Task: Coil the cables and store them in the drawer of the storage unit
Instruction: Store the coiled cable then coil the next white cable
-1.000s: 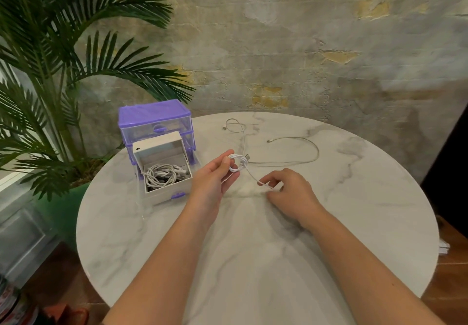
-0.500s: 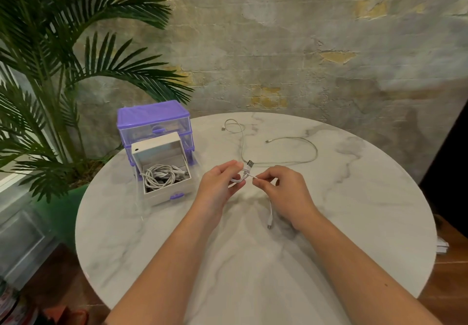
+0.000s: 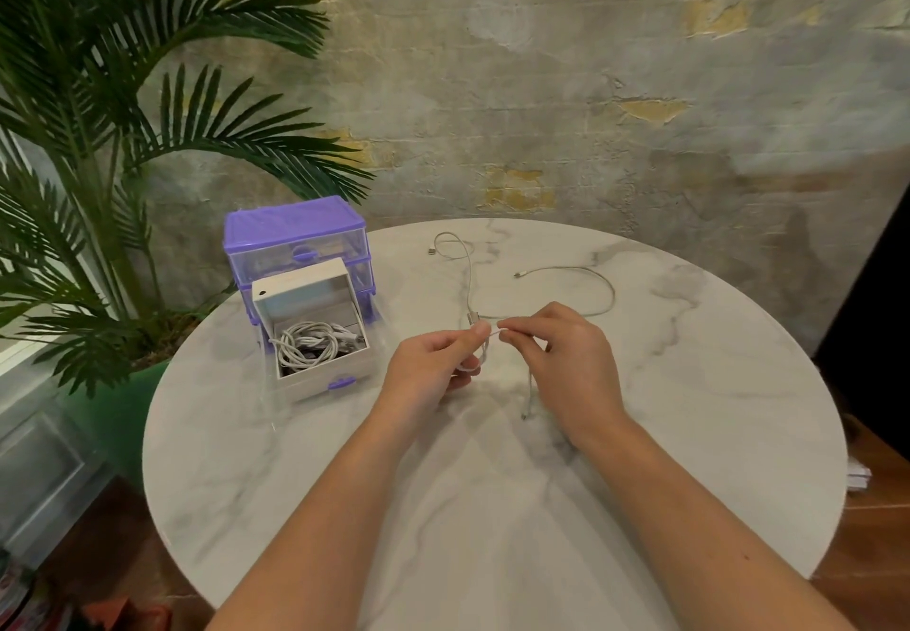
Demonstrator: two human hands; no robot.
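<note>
My left hand point(image 3: 433, 367) holds a small coil of white cable point(image 3: 480, 359) between thumb and fingers, above the middle of the round marble table point(image 3: 689, 409). My right hand point(image 3: 566, 359) pinches the same cable just right of the coil, and its loose end point(image 3: 527, 406) hangs down to the tabletop. A second beige cable point(image 3: 581, 276) lies loose on the table behind my hands. The purple storage unit point(image 3: 295, 236) stands at the table's left, with its white bottom drawer point(image 3: 320, 374) pulled out and coiled white cables point(image 3: 310, 347) inside.
A potted palm point(image 3: 123, 138) stands to the left of the table, with fronds reaching over the storage unit. A rough plaster wall rises behind the table. A wooden floor shows below the table edges on both sides.
My right hand moved up and left to meet my left hand at the coil. The cable's free end now hangs down under my right hand.
</note>
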